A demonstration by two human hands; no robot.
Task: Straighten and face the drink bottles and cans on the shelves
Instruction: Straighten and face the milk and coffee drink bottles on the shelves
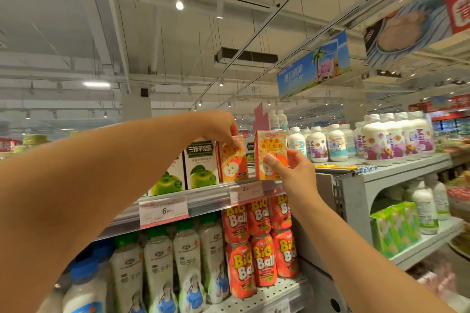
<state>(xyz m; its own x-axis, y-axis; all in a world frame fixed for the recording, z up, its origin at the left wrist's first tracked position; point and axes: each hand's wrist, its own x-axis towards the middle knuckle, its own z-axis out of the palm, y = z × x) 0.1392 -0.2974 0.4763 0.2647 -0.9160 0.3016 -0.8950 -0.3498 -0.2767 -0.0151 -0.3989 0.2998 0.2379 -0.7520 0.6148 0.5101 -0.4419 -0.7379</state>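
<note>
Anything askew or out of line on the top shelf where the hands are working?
Yes. The right hand grips an orange apple-juice carton at the shelf's front edge, forward of its row. The neighbouring orange carton, held at its top by the left hand, leans slightly. The green apple cartons stand straight.

Two orange juice cartons (232, 160) (270, 155) carry a smiling apple face and yellow lettering. The apple drink cartons (202, 164) are white with green bands and green apples. The Big Ball cans (262, 260) are red-orange with yellow and white letters. The milk bottles (376, 143) are white with purple labels. The coconut drink bottles (159, 264) are white with green caps.
</note>
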